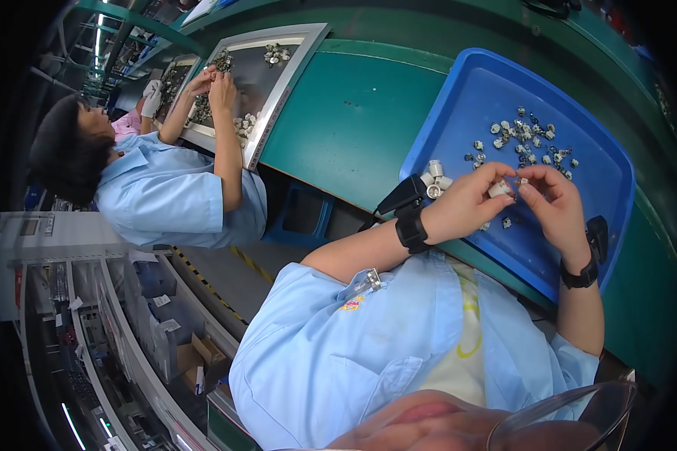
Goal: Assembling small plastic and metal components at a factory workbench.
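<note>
At our far left, we see a co-worker [173, 188] in a light blue shirt, hands close together above a metal-framed tray [287, 98] that bears heaps of small pieces. To the right of it, the green desk [353, 113] runs on to a blue tray [496, 86], and a few white cups [435, 168] stand and lie at its near left corner, just beside our wrist.

Our left forearm slants up from the lower left, a black strap [411, 229] around the wrist. Our left hand [457, 201] reaches over the tray with its back turned up and its fingers bent inward, grasping a white cap [498, 189] between thumb and fingertips. The cap is short, rounded and smooth, plain white, and tilted; the fingers hide part of it.

Just right of it, a tiny pale part [521, 182] shows at the fingertips of our right hand [557, 207]. This hand arches in from the right, thumb and forefinger pinching the part, its forearm rising steeply from below. The part is too small for us to make out its shape. Behind both hands, loose white-and-metal pieces [525, 134] lie scattered across the blue tray.
</note>
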